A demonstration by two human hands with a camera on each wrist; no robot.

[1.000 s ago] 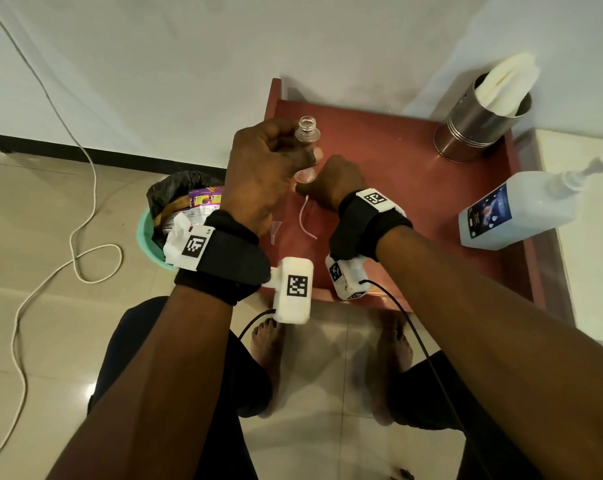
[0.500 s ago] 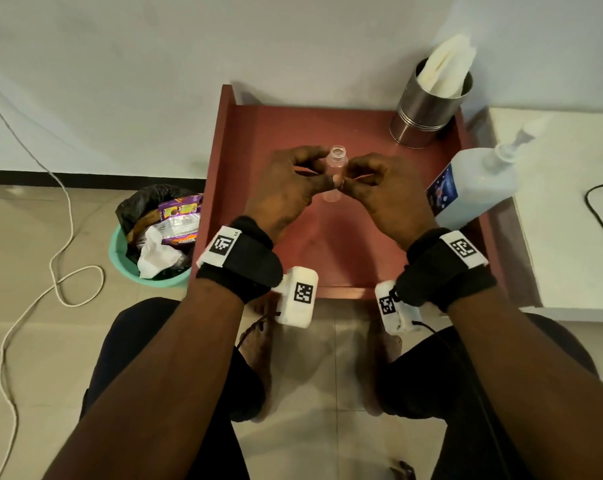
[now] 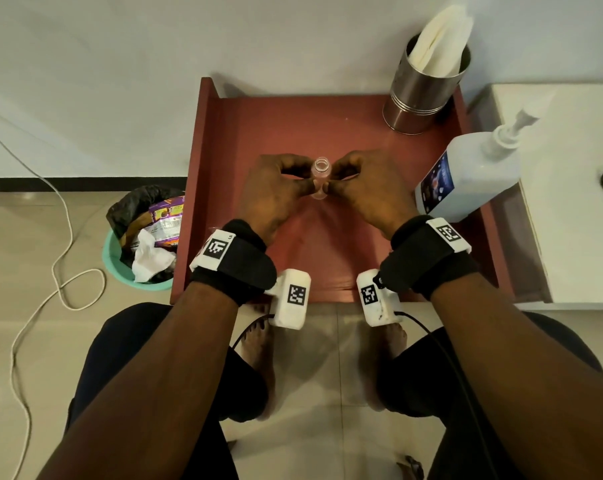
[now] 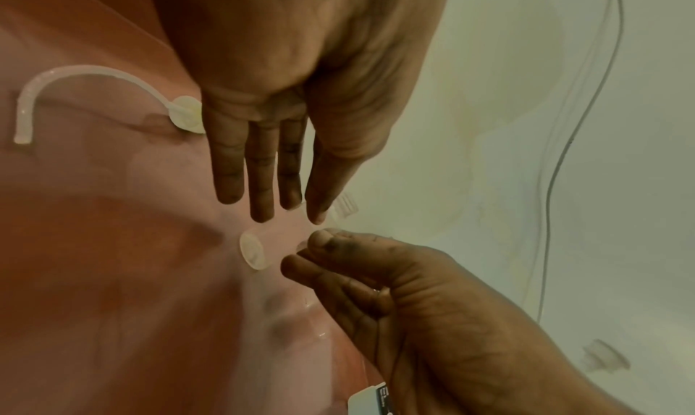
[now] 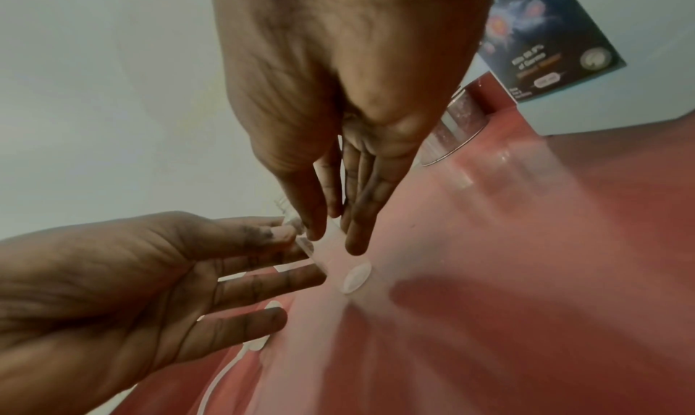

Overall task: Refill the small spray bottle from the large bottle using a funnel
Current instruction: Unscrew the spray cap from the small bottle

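The small clear spray bottle (image 3: 320,180) stands upright with its neck open at the middle of the red table (image 3: 327,126). My left hand (image 3: 305,178) pinches it from the left and my right hand (image 3: 334,178) from the right, thumbs and fingers meeting at its body. Whether its base (image 4: 252,252) touches the table I cannot tell. The removed spray head (image 4: 184,115) with its curved tube lies on the table under my left hand. The large pump bottle (image 3: 466,178) stands at the table's right edge. No funnel is clearly visible.
A steel cup (image 3: 424,95) holding white tissues stands at the table's back right corner. A white surface (image 3: 570,202) adjoins the table on the right. A green bin (image 3: 144,237) of rubbish and a white cable (image 3: 61,271) are on the floor to the left.
The left hand carried the bottle from raised at the left down to the table's middle. The right hand left the spray head and now pinches the bottle too.
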